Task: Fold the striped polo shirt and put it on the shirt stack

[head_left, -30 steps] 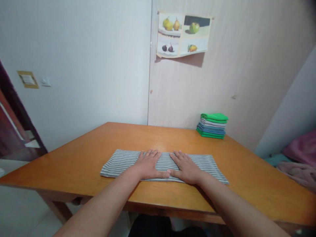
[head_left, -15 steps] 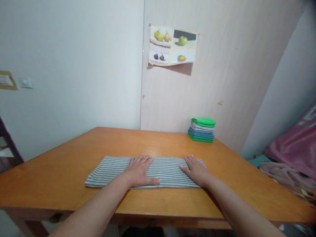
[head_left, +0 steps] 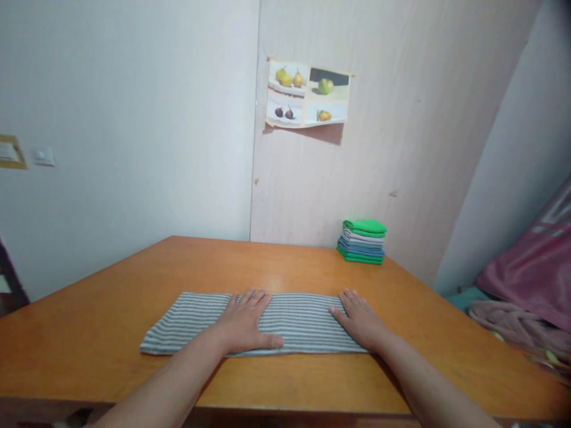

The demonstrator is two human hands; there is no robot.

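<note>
Left hand (head_left: pixel 244 324): palm down, flat, fingers spread, resting on the striped cloth (head_left: pixel 303 327) left of its middle. Fingertips at the cloth's far edge, thumb out to the right near its front edge. Right hand (head_left: pixel 360 324): also palm down and flat, on the cloth's right end, fingers angled away and slightly left, thumb apart from the fingers. Hands well apart from each other, a stretch of cloth showing between them. Both bare forearms come in from the bottom of the view.

Cloth: grey-and-white stripes running lengthwise, laid out as a long flat strip, long side across the person. Left end sticks out past the left hand; right end mostly hidden under the right hand. Layers hard to count. It lies on the orange-brown wooden tabletop (head_left: pixel 285 386), nearer the front edge than the back.

Far right corner of tabletop: neat stack of folded cloths (head_left: pixel 362 242), bright green on top, pale and blue in the middle, green at the bottom. Stack well apart from the hands.

Behind: pale wall panel (head_left: pixel 321 190) with a fruit poster (head_left: pixel 307 95), lower edge curling. Wall switch (head_left: pixel 43 156) far left. Beyond the right edge: pink fabric (head_left: pixel 530 267), crumpled brownish fabric (head_left: pixel 520 324) below it.
</note>
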